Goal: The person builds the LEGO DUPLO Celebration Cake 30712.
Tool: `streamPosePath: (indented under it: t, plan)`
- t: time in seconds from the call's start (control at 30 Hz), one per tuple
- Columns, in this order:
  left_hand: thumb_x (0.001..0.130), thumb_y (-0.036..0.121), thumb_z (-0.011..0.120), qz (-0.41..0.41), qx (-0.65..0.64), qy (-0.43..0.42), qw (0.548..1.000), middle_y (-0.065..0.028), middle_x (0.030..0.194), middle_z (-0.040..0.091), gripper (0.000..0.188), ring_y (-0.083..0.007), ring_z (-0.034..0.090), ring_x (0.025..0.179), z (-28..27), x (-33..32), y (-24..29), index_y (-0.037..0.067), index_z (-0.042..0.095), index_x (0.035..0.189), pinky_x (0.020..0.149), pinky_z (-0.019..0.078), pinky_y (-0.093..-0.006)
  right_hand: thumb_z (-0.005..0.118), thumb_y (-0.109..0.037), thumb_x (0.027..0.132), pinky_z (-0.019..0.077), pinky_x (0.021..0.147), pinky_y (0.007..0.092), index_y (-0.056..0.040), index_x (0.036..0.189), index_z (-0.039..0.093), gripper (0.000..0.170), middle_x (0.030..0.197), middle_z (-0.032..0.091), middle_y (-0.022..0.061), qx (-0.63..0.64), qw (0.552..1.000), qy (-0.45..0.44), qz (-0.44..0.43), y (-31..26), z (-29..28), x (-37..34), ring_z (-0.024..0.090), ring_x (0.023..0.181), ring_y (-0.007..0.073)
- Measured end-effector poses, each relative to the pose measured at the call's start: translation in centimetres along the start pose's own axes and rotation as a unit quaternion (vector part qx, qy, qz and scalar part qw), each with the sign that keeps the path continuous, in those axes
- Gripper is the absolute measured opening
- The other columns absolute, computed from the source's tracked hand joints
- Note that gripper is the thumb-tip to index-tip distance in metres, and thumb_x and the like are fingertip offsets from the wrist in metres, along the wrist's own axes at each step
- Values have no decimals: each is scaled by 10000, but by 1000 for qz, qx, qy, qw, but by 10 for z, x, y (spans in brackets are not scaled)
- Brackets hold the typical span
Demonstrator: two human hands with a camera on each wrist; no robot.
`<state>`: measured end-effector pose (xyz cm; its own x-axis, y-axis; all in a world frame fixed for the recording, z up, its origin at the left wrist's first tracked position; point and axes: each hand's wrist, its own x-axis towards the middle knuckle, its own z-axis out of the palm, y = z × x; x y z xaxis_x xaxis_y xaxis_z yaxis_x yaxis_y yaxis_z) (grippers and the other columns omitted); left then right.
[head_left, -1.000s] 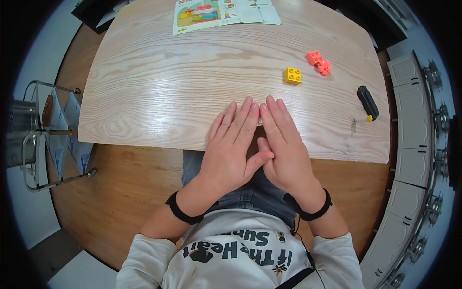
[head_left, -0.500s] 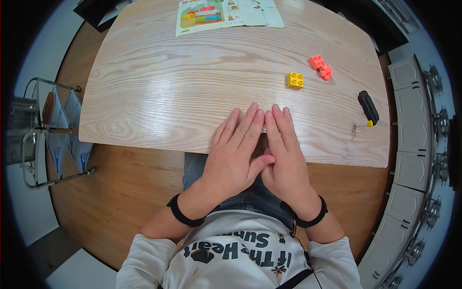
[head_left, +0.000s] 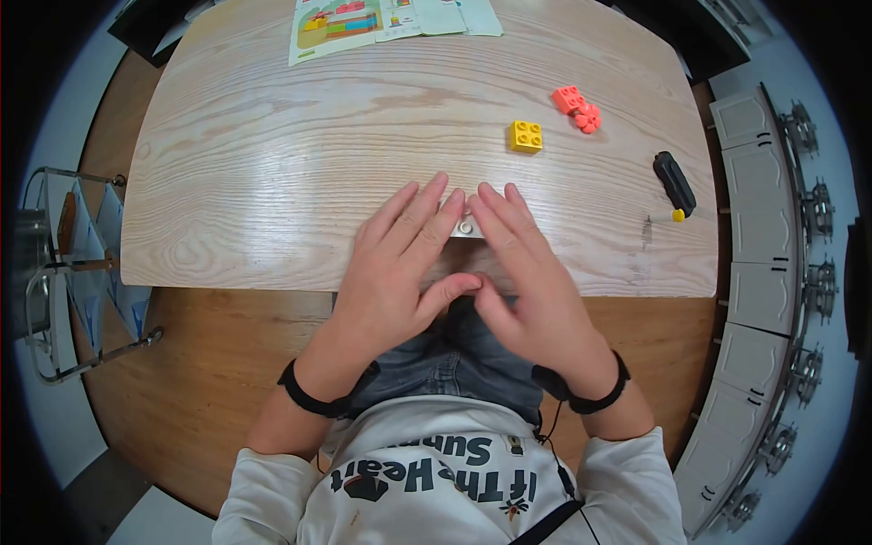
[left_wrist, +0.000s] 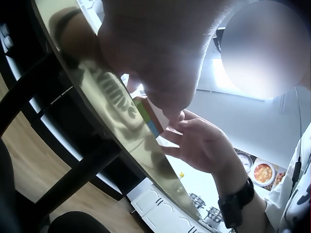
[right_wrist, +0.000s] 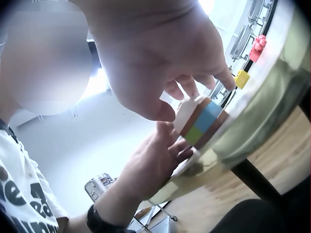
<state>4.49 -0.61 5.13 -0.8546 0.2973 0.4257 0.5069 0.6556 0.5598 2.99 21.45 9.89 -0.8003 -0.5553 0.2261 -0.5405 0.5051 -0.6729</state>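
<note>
Both hands lie over a layered block stack at the table's near edge. In the head view the left hand (head_left: 391, 263) and right hand (head_left: 536, 282) have fairly straight fingers, with thumb tips close together. A white studded piece (head_left: 467, 227) shows between the fingers. From the right wrist view, the stack has white, brown, blue (right_wrist: 209, 115) and green (right_wrist: 194, 136) parts beneath the right hand (right_wrist: 160, 63), beside the left hand (right_wrist: 150, 165). The left wrist view shows its green and blue (left_wrist: 153, 127) parts beyond the left hand (left_wrist: 150, 53). Finger contact is partly hidden.
A yellow brick (head_left: 526, 136) lies beyond the right hand. Farther off are a coral brick (head_left: 569, 99) and flower piece (head_left: 588, 118). A black object (head_left: 674, 183) and small yellow piece (head_left: 678, 215) lie at right. A picture sheet (head_left: 341, 27) is at the far edge.
The hands have spread apart somewhat, uncovering more of the white studded top between the fingers. The head view has shifted, so the tabletop things appear farther left.
</note>
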Motion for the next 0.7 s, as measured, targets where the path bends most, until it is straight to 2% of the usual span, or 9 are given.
streamPosePath:
  t: [0.03, 0.1, 0.17, 0.27, 0.3, 0.37, 0.43, 0.53, 0.7]
  plan:
    - [906, 402, 826, 1, -5, -1, 1000, -221, 1661, 476, 884, -446, 511, 1459, -3, 2, -2, 28, 470, 1623, 1177, 423, -499, 689, -19, 905, 374, 1254, 528, -46, 1628, 451, 762, 1642, 458, 254, 14, 1000, -11, -4, 3, -10, 2, 392, 1543, 519]
    - [892, 348, 847, -4, -26, 10, 1000, -242, 1652, 479, 890, -434, 523, 1450, -3, 3, -3, 4, 466, 1619, 1181, 425, -490, 676, -27, 937, 393, 1242, 517, -66, 1595, 507, 681, 1606, 511, 256, -43, 999, 8, 0, 14, -34, 7, 427, 1533, 494]
    - [873, 295, 865, -16, -61, 29, 998, -243, 1647, 485, 890, -426, 536, 1436, -2, 1, -2, 3, 471, 1615, 1172, 432, -488, 686, -52, 946, 426, 1214, 499, -54, 1523, 578, 587, 1573, 548, 249, -120, 991, 58, 4, 39, -59, 20, 506, 1490, 436]
    - [893, 348, 837, -37, -47, 56, 997, -173, 1612, 538, 823, -378, 573, 1365, 6, 3, -2, 91, 514, 1605, 1120, 460, -475, 658, -69, 975, 463, 1182, 472, -63, 1518, 584, 547, 1558, 554, 256, -210, 975, 56, 55, 78, -91, 47, 530, 1464, 429]
    - [891, 295, 834, -40, -37, 48, 997, -176, 1610, 541, 806, -381, 579, 1355, 6, 4, -1, 86, 517, 1602, 1118, 459, -475, 642, -66, 985, 469, 1178, 469, -66, 1517, 586, 534, 1555, 555, 258, -224, 970, 57, 77, 87, -97, 56, 535, 1455, 433]
    - [885, 188, 829, -46, -15, 33, 998, -183, 1606, 548, 781, -387, 592, 1337, 3, 7, 2, 76, 525, 1596, 1114, 457, -476, 612, -56, 1001, 478, 1173, 463, -72, 1515, 590, 514, 1550, 555, 259, -253, 962, 52, 88, 102, -103, 74, 546, 1436, 440]
    - [886, 151, 810, -43, -3, 30, 999, -142, 1570, 588, 725, -366, 606, 1302, 3, 7, 3, 116, 568, 1568, 1099, 463, -468, 584, -43, 1014, 482, 1174, 455, -76, 1513, 593, 500, 1549, 555, 260, -281, 956, 44, 69, 113, -102, 89, 557, 1416, 447]
    - [880, 101, 786, -40, -4, 28, 999, -93, 1500, 646, 668, -343, 616, 1268, 4, 8, 2, 154, 622, 1526, 1078, 474, -460, 568, -35, 1019, 496, 1164, 450, -63, 1505, 595, 488, 1530, 564, 261, -284, 955, 15, 85, 121, -94, 101, 589, 1377, 439]
    - [867, 61, 767, -40, -11, 35, 999, -69, 1385, 701, 641, -334, 621, 1236, 3, 9, 5, 163, 656, 1490, 1059, 483, -456, 637, -75, 1001, 548, 1056, 440, -32, 1413, 667, 415, 1354, 646, 243, -279, 951, -3, 136, 118, -86, 108, 666, 1206, 409]
